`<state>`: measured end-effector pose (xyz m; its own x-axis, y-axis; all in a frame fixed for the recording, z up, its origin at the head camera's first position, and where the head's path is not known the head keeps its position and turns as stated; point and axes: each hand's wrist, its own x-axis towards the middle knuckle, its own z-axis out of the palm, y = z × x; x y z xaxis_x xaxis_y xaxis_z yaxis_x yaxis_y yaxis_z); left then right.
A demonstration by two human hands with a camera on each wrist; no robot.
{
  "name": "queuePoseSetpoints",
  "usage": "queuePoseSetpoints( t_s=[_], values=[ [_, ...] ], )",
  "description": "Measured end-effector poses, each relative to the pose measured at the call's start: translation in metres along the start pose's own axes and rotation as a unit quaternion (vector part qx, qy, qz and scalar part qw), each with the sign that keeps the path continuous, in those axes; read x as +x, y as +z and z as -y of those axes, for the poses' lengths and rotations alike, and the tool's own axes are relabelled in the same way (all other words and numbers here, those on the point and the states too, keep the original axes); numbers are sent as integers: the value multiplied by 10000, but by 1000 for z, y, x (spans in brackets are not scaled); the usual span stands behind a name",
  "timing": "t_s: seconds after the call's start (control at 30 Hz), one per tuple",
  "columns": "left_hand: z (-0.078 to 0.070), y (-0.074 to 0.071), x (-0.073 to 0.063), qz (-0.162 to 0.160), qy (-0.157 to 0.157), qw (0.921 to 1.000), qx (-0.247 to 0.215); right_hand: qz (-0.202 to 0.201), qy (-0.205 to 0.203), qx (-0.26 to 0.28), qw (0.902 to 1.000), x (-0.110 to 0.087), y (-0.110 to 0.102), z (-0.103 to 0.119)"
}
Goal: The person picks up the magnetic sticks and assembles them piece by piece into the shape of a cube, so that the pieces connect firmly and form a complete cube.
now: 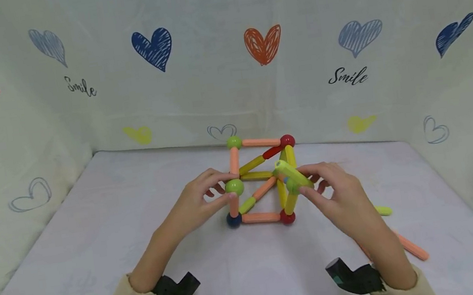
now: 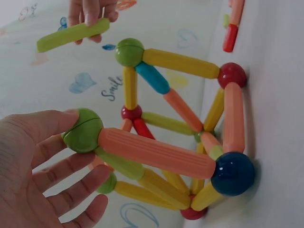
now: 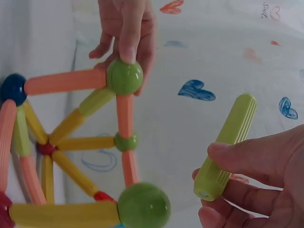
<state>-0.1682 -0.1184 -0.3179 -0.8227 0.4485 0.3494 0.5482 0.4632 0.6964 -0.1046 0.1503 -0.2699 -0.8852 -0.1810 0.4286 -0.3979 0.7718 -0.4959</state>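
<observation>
A frame of coloured magnetic rods and balls stands on the table in front of me. At its near left top corner, my left hand (image 1: 196,200) holds a green ball (image 2: 83,130) with thumb and fingers; a salmon rod (image 2: 156,152) runs from there down to a dark blue ball (image 2: 232,174). My right hand (image 1: 339,196) pinches a light green rod (image 3: 227,145) between thumb and fingers. That rod is held apart from the frame, close by the near right green ball (image 3: 143,205). Red balls (image 1: 288,217) sit at other corners, joined by yellow and salmon rods.
Loose rods lie on the table to the right, partly behind my right forearm: a light green rod (image 1: 383,210) and a salmon rod (image 1: 412,245). A white cloth backdrop (image 1: 211,91) printed with hearts rises behind the table (image 1: 72,229) and along its sides.
</observation>
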Motion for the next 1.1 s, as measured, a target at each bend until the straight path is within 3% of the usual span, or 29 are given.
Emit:
queuePoseSetpoints(
  t_s=[0.23, 0.43, 0.7, 1.1],
  values=[
    [-2, 3, 0, -28, -10, 10000, 26, 90, -326, 129, 9993, 11, 30, 12],
    [-3, 2, -1, -36, -32, 10000, 5, -15, -534, -335, 9980, 13, 46, 12],
    [-3, 1, 0, -37, -35, 10000, 73, -600, -812, -1003, 9898, 15, 52, 4],
    [0, 1, 1, -38, -14, 10000, -11, -421, -902, -1266, 9870, 16, 50, -4]
  ],
)
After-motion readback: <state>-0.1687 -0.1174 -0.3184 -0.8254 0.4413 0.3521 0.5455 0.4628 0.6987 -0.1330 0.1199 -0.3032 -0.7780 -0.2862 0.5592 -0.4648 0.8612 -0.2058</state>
